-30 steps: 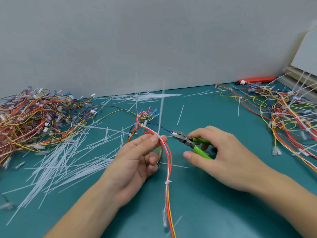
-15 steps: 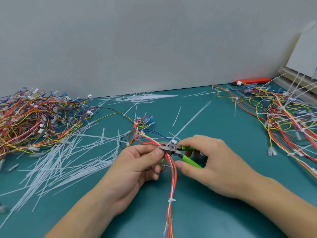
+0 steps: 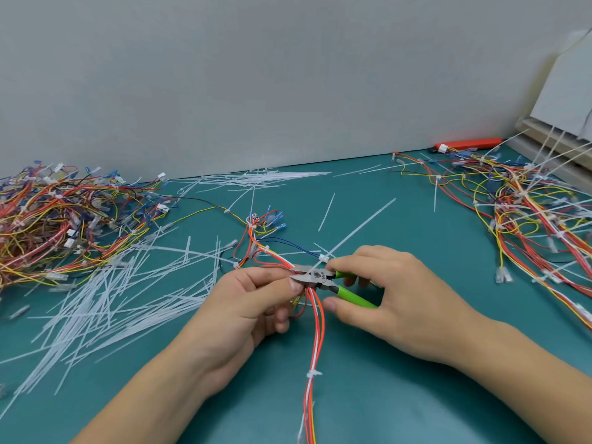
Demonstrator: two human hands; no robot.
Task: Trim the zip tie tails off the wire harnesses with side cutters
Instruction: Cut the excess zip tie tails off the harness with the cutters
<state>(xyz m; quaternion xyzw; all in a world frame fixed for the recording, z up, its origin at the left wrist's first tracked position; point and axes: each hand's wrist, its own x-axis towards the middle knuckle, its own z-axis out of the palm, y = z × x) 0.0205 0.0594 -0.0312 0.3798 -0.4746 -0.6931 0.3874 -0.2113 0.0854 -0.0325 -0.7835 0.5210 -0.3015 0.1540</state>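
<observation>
My left hand (image 3: 246, 306) grips a wire harness (image 3: 315, 334) of red, white and yellow wires at the middle of the table. My right hand (image 3: 384, 296) holds green-handled side cutters (image 3: 323, 280), whose jaws reach across the harness right by my left fingertips. A long white zip tie tail (image 3: 358, 232) slants up and to the right from a tie head (image 3: 323, 259) just above the jaws. Lower on the harness sits a trimmed zip tie (image 3: 312, 374).
A heap of harnesses (image 3: 54, 225) lies at the left and another (image 3: 528, 213) with long tails at the right. Cut white tails (image 3: 121, 290) litter the teal table (image 3: 416, 395). An orange knife (image 3: 467, 143) lies by the grey wall. A stepped grey box (image 3: 563, 155) fills the right corner.
The cutters have moved left from beside the harness onto it, up against my left fingertips. The zip tie tail has swung from upright to slanting up and right.
</observation>
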